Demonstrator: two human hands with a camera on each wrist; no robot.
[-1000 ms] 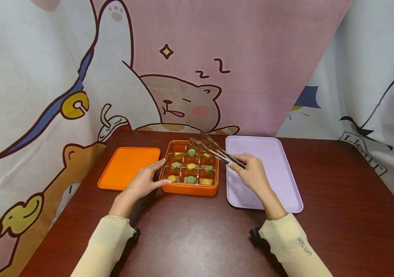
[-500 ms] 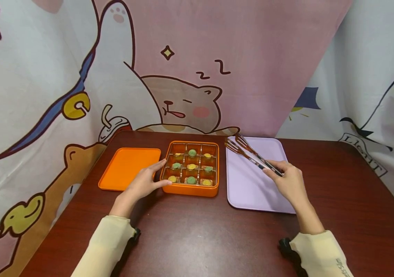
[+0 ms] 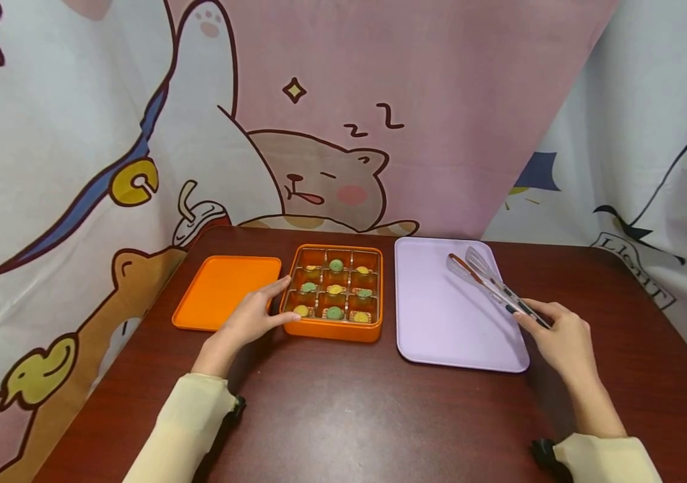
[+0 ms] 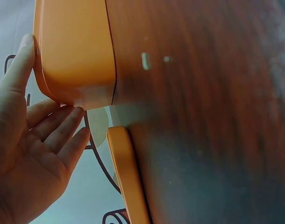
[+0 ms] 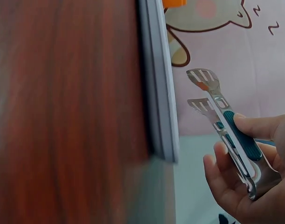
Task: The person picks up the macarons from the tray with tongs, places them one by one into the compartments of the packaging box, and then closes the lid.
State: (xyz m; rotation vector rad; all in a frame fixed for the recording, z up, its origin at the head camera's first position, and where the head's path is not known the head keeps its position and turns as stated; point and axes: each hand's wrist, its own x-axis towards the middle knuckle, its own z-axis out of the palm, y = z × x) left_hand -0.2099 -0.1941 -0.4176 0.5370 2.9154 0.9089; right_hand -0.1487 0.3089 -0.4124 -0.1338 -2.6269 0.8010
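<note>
An orange box (image 3: 331, 330) with a clear divided insert holds small round yellow and green pieces (image 3: 335, 265) in its several compartments. My left hand (image 3: 247, 318) rests against the box's near left corner. Its thumb lies along the front rim, and its fairly straight fingers touch the left side, as the left wrist view (image 4: 35, 149) confirms. Over the right edge of a lilac tray (image 3: 440, 335), my right hand (image 3: 567, 342) grips a pair of metal tongs (image 5: 245, 137) with dark green grips. The tongs' slotted heads stand apart above the tray with nothing between them.
A flat orange lid (image 3: 225, 288) lies left of the box, close to my left hand. The brown wooden table (image 3: 331, 416) runs back to a printed cloth (image 3: 458, 121) that hangs behind and at both sides.
My right hand has carried the tongs from above the box rightward, over the lilac tray to its right side. The left hand, box and pieces have stayed in place.
</note>
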